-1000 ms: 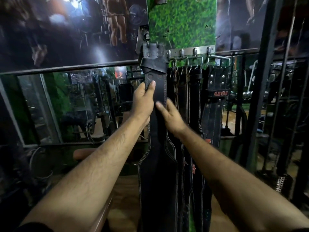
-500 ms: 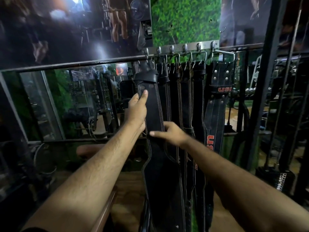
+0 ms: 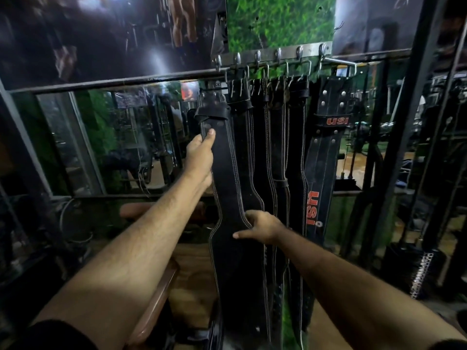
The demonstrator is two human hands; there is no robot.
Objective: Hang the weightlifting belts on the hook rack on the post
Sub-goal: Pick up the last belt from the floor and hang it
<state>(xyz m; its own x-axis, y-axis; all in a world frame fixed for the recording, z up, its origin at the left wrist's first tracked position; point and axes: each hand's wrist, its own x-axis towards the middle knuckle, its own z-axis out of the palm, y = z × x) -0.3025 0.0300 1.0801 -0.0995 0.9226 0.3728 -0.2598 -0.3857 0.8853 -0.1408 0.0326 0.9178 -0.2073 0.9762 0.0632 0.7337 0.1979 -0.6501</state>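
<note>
A metal hook rack (image 3: 275, 54) is fixed across a post covered in green turf (image 3: 280, 21). Several black leather belts hang from its hooks. The leftmost black belt (image 3: 227, 173) hangs from the left end of the rack, its buckle end at the top. My left hand (image 3: 201, 157) grips its left edge just below the keeper loop, thumb on the front. My right hand (image 3: 260, 227) holds the belt's right edge lower down, where it widens, thumb across the face. A belt marked USI (image 3: 321, 160) hangs at the right end.
A mirror wall (image 3: 113, 137) with a metal rail fills the left. A brown padded bench (image 3: 154, 294) stands below my left arm. Dark steel frame posts (image 3: 404, 122) rise on the right, with gym gear behind them.
The belt's buckle end has dropped from above the rack to hang at its left end. My right hand slid down the belt's edge. My left hand stayed near the top.
</note>
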